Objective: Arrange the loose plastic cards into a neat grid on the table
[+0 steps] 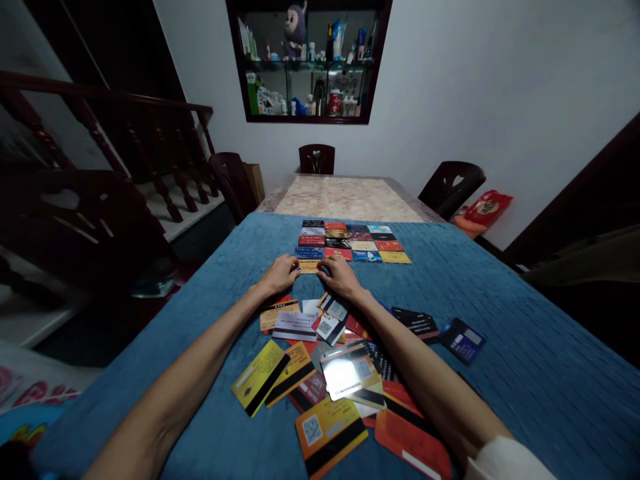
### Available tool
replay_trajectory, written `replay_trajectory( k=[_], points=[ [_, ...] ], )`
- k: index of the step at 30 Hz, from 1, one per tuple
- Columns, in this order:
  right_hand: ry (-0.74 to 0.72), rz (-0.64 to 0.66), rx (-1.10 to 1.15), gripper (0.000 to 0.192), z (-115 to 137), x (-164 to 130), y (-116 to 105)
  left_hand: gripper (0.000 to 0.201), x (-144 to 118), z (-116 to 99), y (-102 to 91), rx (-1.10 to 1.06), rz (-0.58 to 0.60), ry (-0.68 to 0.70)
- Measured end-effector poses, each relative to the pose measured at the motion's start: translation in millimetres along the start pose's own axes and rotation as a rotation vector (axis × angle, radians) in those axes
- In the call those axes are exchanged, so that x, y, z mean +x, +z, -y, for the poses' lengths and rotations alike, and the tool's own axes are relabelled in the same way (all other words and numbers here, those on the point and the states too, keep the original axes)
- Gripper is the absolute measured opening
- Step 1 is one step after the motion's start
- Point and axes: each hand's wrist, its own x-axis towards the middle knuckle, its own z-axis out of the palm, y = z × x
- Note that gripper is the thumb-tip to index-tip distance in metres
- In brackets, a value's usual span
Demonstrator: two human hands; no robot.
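Observation:
A yellow-gold card (309, 267) lies at the near left end of a neat grid of cards, just below a blue card (309, 253). The fingers of my left hand (280, 275) are closed at its left end. At its right end, my right hand (340, 276) has its fingers curled in, with the fingertips partly hidden. Several rows of cards, such as a yellow one (395, 257), make up the grid. Between my forearms spreads a loose, overlapping heap with a yellow striped card (261, 377), a shiny silver card (349, 371) and an orange card (413, 443).
A blue cloth (210, 313) covers the near part of the table; patterned marble (345, 197) shows beyond it. Dark cards (415, 323) and a navy card (463, 341) lie right of my right forearm. Chairs (453, 187) stand around the table, with a railing (125, 127) at left.

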Motion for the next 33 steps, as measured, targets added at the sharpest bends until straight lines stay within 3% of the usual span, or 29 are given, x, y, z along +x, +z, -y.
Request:
replay_trajectory(
  k=[12,18,28,33],
  points=[
    [-0.012,0.007,0.053,0.025,-1,2,-16,0.021,-5,-13,-12.1,0.026,0.021,-0.019],
    [-0.005,0.000,0.081,0.021,7,3,-41,0.022,-11,-34,-19.5,0.141,0.042,0.025],
    [-0.115,-0.118,0.069,0.019,46,0,-93,0.020,-16,-56,-30.4,0.187,0.058,0.070],
    [-0.167,-0.080,-0.002,0.018,42,-13,-104,0.022,-20,-65,-33.9,0.189,0.073,0.106]
  ],
)
